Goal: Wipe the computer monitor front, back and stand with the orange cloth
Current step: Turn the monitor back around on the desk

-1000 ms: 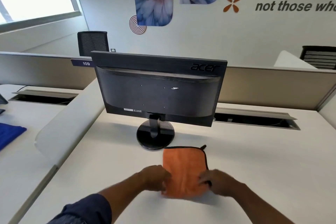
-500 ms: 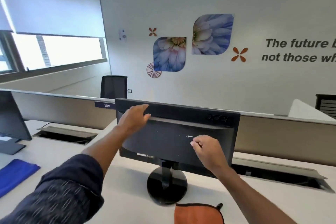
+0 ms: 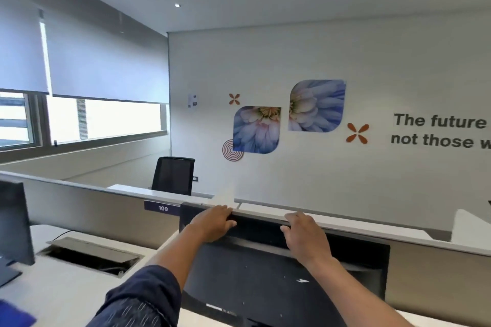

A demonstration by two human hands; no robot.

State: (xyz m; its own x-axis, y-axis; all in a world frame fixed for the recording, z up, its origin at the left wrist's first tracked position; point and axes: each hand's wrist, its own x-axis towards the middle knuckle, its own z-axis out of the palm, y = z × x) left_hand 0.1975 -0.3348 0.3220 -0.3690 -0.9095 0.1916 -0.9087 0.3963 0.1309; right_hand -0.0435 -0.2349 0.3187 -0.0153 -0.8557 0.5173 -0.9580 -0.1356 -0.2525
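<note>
You are now gripping monitor (image 3: 265, 273) top edge, left hand (image 3: 212, 223) and right hand (image 3: 303, 236) fingers clenched over it; cloth gone from view. Likely turning monitor.

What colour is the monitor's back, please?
Black, with small pale specks; the monitor shows only in the head view.

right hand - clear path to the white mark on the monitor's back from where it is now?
Probably yes. The right hand grips the monitor top edge, and the white mark sits just below it on bare back panel, with only its own forearm alongside.
</note>
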